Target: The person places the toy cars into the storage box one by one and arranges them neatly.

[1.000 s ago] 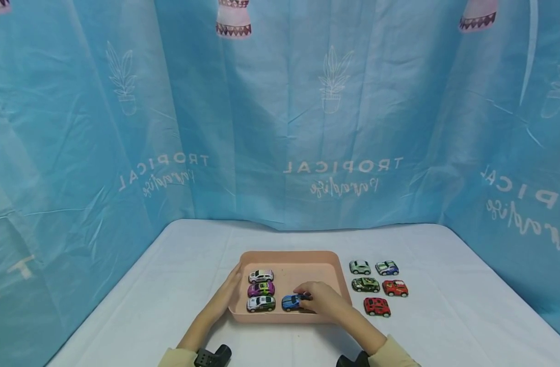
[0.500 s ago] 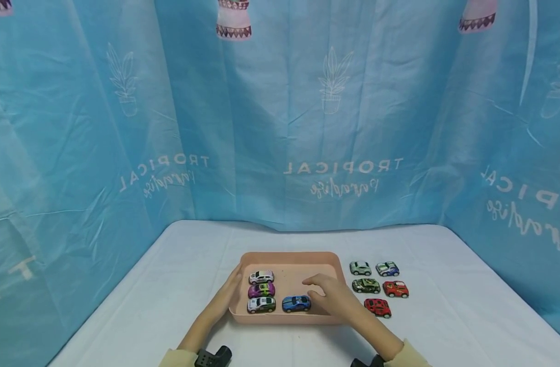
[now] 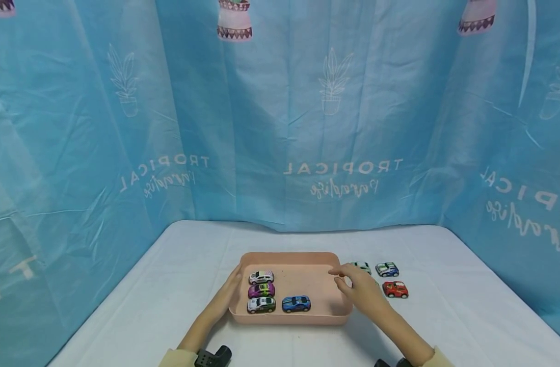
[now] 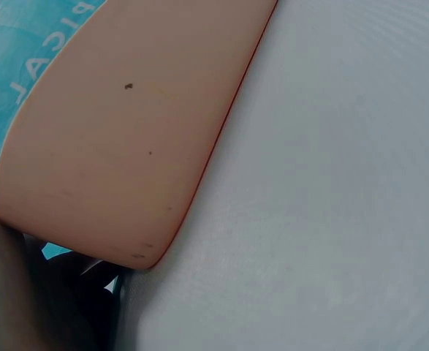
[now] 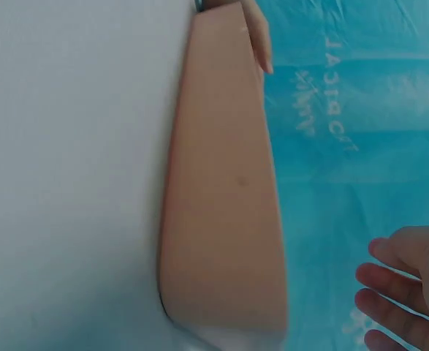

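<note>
In the head view my left hand (image 3: 231, 292) rests along the left wall of a pinkish-beige tray (image 3: 291, 319), fingers straight against it. Inside the tray a white toy car (image 3: 261, 277), a purple toy car (image 3: 261, 290) and a white-and-dark-green toy car (image 3: 261, 305) form a column at the left. A blue toy car (image 3: 296, 304) sits alone near the front middle. Over the tray's right rim hovers my right hand (image 3: 363, 291), its fingers loosely spread and holding nothing. Under it a pale green toy car (image 3: 363, 267) shows only in part.
Right of the tray, on the white table (image 3: 445, 326), a white-and-blue toy car (image 3: 387, 269) stands behind a red toy car (image 3: 395, 289). My right hand and forearm cover the other cars there. A blue curtain (image 3: 344, 127) encloses the table's back and sides.
My right hand has let go of the blue car in the tray and moved right and slightly away from me, over the rim. The left hand has stayed put.
</note>
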Demonstrator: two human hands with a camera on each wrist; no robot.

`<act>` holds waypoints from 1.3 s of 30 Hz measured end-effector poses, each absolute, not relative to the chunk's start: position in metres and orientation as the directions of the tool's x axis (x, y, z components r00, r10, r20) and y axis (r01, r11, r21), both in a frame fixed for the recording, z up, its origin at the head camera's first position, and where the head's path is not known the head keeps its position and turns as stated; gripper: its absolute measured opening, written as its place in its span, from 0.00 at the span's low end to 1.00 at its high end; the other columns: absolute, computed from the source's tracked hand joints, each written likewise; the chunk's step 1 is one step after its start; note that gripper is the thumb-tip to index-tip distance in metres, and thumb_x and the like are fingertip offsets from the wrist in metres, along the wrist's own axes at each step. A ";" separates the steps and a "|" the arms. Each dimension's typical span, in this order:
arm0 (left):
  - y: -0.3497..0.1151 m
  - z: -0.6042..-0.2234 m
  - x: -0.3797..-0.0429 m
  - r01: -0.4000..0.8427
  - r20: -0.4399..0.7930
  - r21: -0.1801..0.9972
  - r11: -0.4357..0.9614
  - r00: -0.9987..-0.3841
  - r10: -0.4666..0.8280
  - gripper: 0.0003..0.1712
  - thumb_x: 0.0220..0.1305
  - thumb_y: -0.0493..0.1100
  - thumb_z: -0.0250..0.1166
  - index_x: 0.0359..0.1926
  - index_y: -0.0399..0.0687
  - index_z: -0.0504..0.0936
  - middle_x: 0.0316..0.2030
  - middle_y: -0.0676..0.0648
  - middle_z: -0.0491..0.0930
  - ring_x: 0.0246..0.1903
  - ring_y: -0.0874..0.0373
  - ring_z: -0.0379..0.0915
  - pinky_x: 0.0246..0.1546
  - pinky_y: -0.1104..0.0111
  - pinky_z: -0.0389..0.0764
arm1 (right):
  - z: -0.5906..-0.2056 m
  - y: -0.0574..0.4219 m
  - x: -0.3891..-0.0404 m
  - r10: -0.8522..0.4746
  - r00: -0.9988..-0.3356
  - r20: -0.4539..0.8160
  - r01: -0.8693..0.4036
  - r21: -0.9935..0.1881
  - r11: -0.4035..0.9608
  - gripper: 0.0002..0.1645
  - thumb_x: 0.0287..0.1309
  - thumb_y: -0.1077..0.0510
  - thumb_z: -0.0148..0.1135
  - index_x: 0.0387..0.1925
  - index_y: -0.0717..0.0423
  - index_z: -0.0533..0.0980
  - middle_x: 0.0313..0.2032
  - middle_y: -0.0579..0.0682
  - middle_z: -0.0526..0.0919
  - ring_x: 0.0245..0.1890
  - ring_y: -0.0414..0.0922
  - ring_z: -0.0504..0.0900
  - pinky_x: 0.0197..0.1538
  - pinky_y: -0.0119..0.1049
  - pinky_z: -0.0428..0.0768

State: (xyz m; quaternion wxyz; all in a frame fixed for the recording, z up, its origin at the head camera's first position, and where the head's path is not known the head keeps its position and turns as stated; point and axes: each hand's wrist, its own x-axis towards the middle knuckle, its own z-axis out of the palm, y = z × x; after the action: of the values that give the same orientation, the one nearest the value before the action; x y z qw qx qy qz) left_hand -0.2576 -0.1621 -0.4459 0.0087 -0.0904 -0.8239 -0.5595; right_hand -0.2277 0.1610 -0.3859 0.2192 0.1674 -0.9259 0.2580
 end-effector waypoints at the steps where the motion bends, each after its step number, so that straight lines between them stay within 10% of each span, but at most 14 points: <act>1: -0.162 -0.446 -0.258 0.158 0.115 0.921 0.356 -0.984 0.139 0.33 0.71 0.55 0.35 0.70 0.44 0.45 0.70 0.36 0.42 0.69 0.37 0.33 0.66 0.41 0.36 | -0.385 0.165 -0.228 -0.188 -0.848 0.495 -0.419 -0.410 0.810 0.09 0.54 0.61 0.61 0.38 0.49 0.80 0.35 0.44 0.82 0.35 0.42 0.79 0.31 0.31 0.76; 21: -0.160 -0.444 -0.260 0.145 0.104 0.927 0.346 -0.985 0.135 0.32 0.71 0.54 0.36 0.71 0.46 0.45 0.70 0.38 0.41 0.69 0.38 0.32 0.66 0.41 0.36 | -0.378 0.243 -0.243 -0.100 -0.842 0.530 -0.366 -0.423 0.829 0.15 0.57 0.62 0.58 0.47 0.59 0.76 0.44 0.60 0.80 0.44 0.56 0.79 0.41 0.52 0.79; 39: -0.162 -0.447 -0.260 0.144 0.100 0.922 0.358 -0.985 0.138 0.33 0.71 0.55 0.34 0.70 0.45 0.45 0.70 0.37 0.42 0.69 0.38 0.33 0.66 0.42 0.36 | -0.401 0.291 -0.264 -0.105 -0.984 0.147 -0.161 -0.449 0.879 0.21 0.56 0.55 0.60 0.48 0.64 0.74 0.51 0.69 0.72 0.53 0.67 0.68 0.50 0.60 0.71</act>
State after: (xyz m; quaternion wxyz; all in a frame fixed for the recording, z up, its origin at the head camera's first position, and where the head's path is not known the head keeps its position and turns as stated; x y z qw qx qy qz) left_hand -0.2598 -0.1615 -0.4470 0.0029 -0.0855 -0.8241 -0.5599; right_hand -0.2642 0.2905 -0.4009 0.0591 0.0689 -0.9675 0.2360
